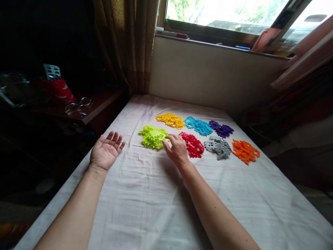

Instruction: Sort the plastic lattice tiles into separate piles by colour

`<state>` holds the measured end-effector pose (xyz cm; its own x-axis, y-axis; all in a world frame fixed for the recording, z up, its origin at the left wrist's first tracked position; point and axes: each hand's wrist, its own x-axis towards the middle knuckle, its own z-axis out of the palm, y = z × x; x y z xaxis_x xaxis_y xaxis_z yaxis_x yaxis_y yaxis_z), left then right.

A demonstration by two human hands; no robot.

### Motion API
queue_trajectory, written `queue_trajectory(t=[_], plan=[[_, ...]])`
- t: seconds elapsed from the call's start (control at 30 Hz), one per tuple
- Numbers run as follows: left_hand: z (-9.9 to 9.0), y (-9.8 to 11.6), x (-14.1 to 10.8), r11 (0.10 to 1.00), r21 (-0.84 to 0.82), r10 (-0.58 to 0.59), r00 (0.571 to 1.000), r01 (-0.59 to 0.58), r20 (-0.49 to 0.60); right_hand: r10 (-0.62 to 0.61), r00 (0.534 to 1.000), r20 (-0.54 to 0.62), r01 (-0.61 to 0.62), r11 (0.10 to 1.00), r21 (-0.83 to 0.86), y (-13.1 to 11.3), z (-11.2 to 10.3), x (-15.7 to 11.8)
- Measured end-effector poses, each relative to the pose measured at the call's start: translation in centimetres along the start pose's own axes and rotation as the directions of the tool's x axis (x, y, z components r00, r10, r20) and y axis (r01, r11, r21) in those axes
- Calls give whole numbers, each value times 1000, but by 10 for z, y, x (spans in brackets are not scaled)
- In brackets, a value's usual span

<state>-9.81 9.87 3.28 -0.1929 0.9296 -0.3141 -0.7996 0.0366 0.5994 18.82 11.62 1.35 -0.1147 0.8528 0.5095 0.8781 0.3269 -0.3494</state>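
My left hand [106, 151] lies palm up at the left side of the white-covered surface, fingers spread and nothing in it. My right hand [176, 147] is at the right edge of a pile of lime-green toothed plastic pieces [154, 137]. Its thumb and forefinger are apart in a curve, with lime green showing between them; contact is hard to make out. Just right of this hand lies a red pile [194, 145] of similar pieces, partly behind it. Farther right are a grey pile [218, 147] and an orange pile [246, 151].
Behind these lie yellow [171, 120], blue [199, 125] and purple [221, 128] piles. The white cloth [135, 208] has soft creases. At left, a dark wooden table [104, 102] holds eyeglasses [78, 105] and a red container [59, 91]. A wall and window [221, 14] stand beyond.
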Motion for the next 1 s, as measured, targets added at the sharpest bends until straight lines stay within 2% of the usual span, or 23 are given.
queue_trajectory(t=[0.17,0.33,0.43,0.53,0.6,0.67,0.7,0.77,0.87,0.93,1.0], plan=[[1,1,-1,1000,17,4,1000,-4,-12,-32,997,-71,31,999,-15,39,-21,-26],[6,1,-3,998,54,23,999,-21,-43,-3,995,-103,-7,996,-92,84,-43,-44],[9,1,-4,995,89,42,996,-36,-73,47,988,-144,-68,987,-144,122,-63,-50],[13,1,-6,992,120,61,993,-49,-102,166,958,-233,-210,961,-179,171,-90,-53],[14,0,-7,989,135,67,992,-52,-106,300,897,-324,-374,907,-195,207,-110,-52],[15,0,-7,987,149,68,993,-53,-98,430,810,-400,-530,828,-184,241,-131,-51],[15,0,-7,986,157,70,993,-55,-93,490,771,-406,-591,789,-169,257,-139,-50],[16,-1,-7,983,174,83,992,-66,-92,628,666,-404,-718,686,-118,284,-152,-48],[17,-2,-8,978,196,96,991,-76,-96,771,541,-338,-830,554,-66,315,-160,-48],[19,-2,-9,976,204,99,989,-75,-110,812,510,-283,-854,516,-60,329,-159,-49],[21,-2,-10,974,215,96,987,-67,-129,822,522,-226,-850,523,-62,340,-156,-51]])
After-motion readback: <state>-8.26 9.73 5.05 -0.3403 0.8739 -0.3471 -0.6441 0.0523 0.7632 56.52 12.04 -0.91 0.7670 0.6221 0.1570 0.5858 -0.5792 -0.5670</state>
